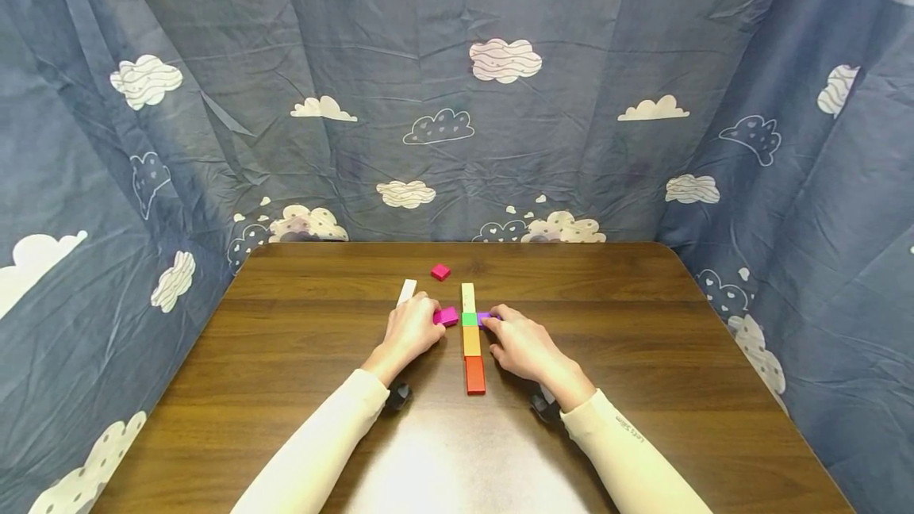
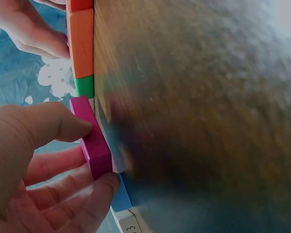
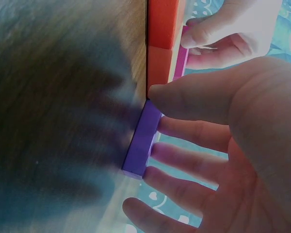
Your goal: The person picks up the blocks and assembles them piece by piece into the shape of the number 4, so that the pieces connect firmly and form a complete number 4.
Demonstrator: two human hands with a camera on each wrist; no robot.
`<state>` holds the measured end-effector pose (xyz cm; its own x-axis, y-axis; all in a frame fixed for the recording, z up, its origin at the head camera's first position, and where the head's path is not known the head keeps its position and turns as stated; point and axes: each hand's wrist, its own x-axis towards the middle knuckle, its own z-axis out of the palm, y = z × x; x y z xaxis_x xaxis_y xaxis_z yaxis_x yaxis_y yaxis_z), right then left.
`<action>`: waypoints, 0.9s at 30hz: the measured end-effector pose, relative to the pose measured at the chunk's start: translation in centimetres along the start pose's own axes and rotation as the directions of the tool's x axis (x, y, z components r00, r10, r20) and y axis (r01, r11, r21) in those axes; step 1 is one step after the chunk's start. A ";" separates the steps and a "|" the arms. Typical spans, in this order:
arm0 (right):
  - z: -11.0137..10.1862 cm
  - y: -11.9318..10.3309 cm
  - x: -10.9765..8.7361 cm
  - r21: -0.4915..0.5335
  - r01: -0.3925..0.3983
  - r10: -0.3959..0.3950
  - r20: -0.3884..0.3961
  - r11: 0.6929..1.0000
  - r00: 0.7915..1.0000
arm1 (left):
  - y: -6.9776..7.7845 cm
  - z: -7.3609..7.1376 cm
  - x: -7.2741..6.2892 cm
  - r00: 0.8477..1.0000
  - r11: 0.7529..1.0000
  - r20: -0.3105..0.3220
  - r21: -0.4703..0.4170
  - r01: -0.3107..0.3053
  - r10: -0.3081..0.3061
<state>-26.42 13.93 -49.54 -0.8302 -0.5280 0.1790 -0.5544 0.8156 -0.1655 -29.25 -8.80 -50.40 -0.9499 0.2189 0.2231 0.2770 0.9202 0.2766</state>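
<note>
My left hand (image 1: pixel 414 325) pinches a magenta block (image 2: pixel 92 138) between thumb and fingers, left of a row of coloured blocks and apart from it in the head view. My right hand (image 1: pixel 524 341) holds a purple block (image 3: pixel 144 141) on the row's right side, thumb at one end and fingertips along its far side. The purple block lies on the table beside the green block (image 1: pixel 469 320). From far to near, the row runs pale yellow block (image 1: pixel 467 297), green, orange block (image 1: pixel 471 341), red block (image 1: pixel 474 376).
Beyond the left hand lie a white block (image 1: pixel 406 292) and, in the left wrist view, a blue block (image 2: pixel 121 194). A pink-red block (image 1: pixel 440 271) sits farther back on the brown wooden table (image 1: pixel 607 284). A cloud-patterned curtain (image 1: pixel 571 141) hangs behind the table.
</note>
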 end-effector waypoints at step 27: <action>0.0 0.0 -0.2 -0.006 0.018 -0.018 -0.013 1.000 1.000 | 0.2 0.3 0.3 0.981 0.976 0.015 0.096 -0.195 0.195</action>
<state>-26.29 14.06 -49.57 -0.8193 -0.5394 0.1943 -0.5687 0.8076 -0.1562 -29.56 -8.44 -50.58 -0.8800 0.3987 0.2583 0.4417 0.8867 0.1363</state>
